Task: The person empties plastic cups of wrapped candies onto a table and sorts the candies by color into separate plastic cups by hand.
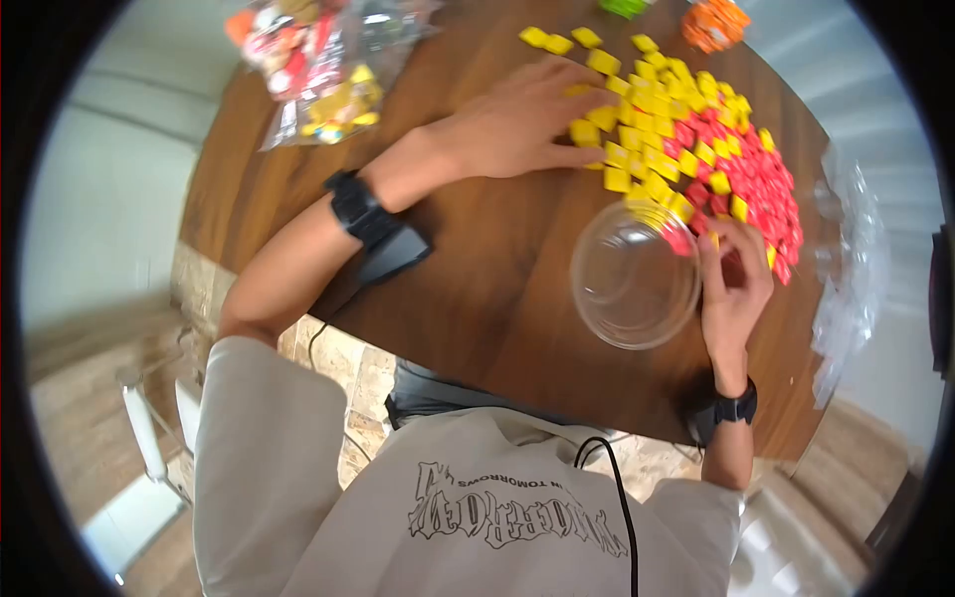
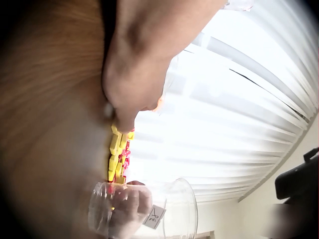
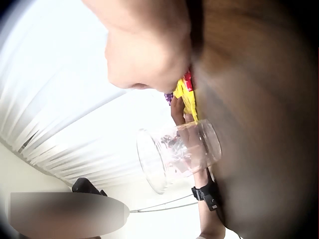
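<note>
Small square yellow candies (image 1: 652, 104) and pink-red wrapped candies (image 1: 761, 189) lie spread over the table. My left hand (image 1: 532, 114) reaches over the yellow ones at the pile's left edge, thumb and fingers spread, fingertips among them. A clear round plastic tub (image 1: 637, 294) stands upright just in front of the pile. Beside its right rim, my right hand (image 1: 736, 284) pinches a yellow candy between thumb and fingertips. In the left wrist view the tub (image 2: 182, 206) shows a small white label. Much of the left hand's grip side is hidden in the head view.
Clear bags of colourful things (image 1: 338, 109) lie at the far left of the wooden table (image 1: 477, 259). An orange packet (image 1: 714, 25) and a green one (image 1: 625, 6) are at the back. Crumpled clear plastic (image 1: 851, 269) hangs by the right edge. A dark flat device (image 1: 396, 257) sits beneath the left forearm.
</note>
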The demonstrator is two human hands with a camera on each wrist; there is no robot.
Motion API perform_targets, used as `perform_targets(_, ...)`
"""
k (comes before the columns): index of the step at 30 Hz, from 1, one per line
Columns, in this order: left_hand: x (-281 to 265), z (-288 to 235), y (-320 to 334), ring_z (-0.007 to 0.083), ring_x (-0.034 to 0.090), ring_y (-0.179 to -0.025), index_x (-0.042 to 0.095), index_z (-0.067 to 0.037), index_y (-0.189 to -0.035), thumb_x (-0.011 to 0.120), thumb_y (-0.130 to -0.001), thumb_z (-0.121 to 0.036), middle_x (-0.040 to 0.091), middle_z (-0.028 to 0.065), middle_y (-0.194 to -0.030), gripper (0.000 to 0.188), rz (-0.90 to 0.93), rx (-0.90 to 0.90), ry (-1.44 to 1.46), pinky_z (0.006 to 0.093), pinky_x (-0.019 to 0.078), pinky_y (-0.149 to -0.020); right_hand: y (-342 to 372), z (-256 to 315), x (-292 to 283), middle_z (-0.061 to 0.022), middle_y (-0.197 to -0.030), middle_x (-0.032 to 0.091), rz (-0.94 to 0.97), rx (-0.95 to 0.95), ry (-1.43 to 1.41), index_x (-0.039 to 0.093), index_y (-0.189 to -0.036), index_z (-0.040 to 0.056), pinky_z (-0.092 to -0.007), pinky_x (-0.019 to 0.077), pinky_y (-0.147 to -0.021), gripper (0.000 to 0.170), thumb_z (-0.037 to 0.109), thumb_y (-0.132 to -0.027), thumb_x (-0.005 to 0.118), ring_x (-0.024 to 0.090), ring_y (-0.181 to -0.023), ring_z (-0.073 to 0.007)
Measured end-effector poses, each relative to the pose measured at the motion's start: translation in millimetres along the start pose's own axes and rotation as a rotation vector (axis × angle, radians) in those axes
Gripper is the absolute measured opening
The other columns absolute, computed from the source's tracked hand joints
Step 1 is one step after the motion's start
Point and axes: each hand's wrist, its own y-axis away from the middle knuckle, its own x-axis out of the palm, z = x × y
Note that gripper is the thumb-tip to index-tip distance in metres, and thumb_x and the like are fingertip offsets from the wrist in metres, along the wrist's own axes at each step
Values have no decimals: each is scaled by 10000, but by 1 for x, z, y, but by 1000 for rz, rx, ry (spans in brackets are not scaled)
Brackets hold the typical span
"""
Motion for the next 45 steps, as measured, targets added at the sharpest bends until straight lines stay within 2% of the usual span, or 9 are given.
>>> perform_targets(2, 3, 3, 3, 364, 475, -1340, 599, -93, -1347, 680, -971, -369, 539, 153, -1413, 474, -68, 18, -53, 463, 369, -1145, 3, -6, -3, -87, -1105, 646, -81, 498, -777, 678, -1176, 7, -239, 459, -613, 251, 169, -985, 665, 577, -717, -119)
perform_targets(4, 3, 2, 1, 362, 488, -1318, 605, -89, -1319, 679, -977, -325, 542, 150, -1396, 422, -62, 5, -68, 456, 383, -1122, -5, 5, -15, -70, -1050, 629, -60, 589, -1409, 633, -1216, -17, -223, 442, -619, 403, 322, -1006, 573, 573, -803, -125)
perform_targets(8, -2, -4, -2, 344, 504, -1289, 613, -81, -1271, 691, -971, -260, 551, 138, -1360, 358, -46, -36, -72, 446, 404, -1085, -6, -3, -25, -55, -925, 597, -100, 678, -1645, 626, -1103, -20, -220, 399, -585, 413, 359, -1017, 485, 533, -762, -116)
perform_targets(11, -8, -11, -1, 344, 506, -1287, 615, -80, -1263, 708, -955, -251, 550, 139, -1351, 364, 61, -233, 32, 430, 406, -1083, -2, -25, -36, -21, -804, 559, 133, 567, -1575, 629, -1029, -11, -221, 361, -552, 364, 302, -1046, 442, 483, -643, -84)
perform_targets(14, -7, -10, 1, 352, 517, -1242, 624, -93, -1239, 738, -929, -299, 553, 121, -1332, 390, 62, -220, 36, 451, 404, -1031, 4, -14, -19, 38, -667, 440, -78, 311, -478, 676, -1137, 24, -235, 348, -523, 238, 207, -994, 622, 428, -544, -66)
perform_targets(18, -7, -27, -7, 332, 492, -1275, 629, -104, -1272, 766, -900, -338, 534, 110, -1361, 460, -22, 54, -76, 458, 387, -1042, -1, -1, -14, 4, -781, 581, 11, 161, -103, 696, -1232, 99, -259, 422, -531, 285, 166, -956, 725, 551, -632, -84)
perform_targets(21, -2, -30, -5, 307, 470, -1304, 638, -110, -1293, 794, -863, -383, 523, 101, -1380, 533, 13, 120, -168, 450, 371, -1057, -15, 6, 4, -110, -994, 658, 105, -137, 199, 632, -1324, 120, -404, 521, -549, 502, 322, -887, 775, 647, -621, -285)
perform_targets(25, -2, -21, -3, 284, 497, -1242, 649, -116, -1289, 821, -820, -439, 547, 92, -1310, 595, 40, 52, -104, 424, 382, -1000, -29, 12, 20, -144, -929, 657, 141, -171, 491, 640, -1153, 62, -394, 540, -528, 516, 507, -901, 708, 686, -612, -287)
perform_targets(45, 0, -18, 1, 281, 559, -942, 586, -108, -1017, 773, -776, -238, 623, 39, -942, 332, -148, -60, -3, 415, 473, -784, -74, 12, 32, -199, -712, 667, 253, -155, 382, 597, -969, -27, -446, 550, -600, 197, 165, -936, 629, 706, -679, -362)
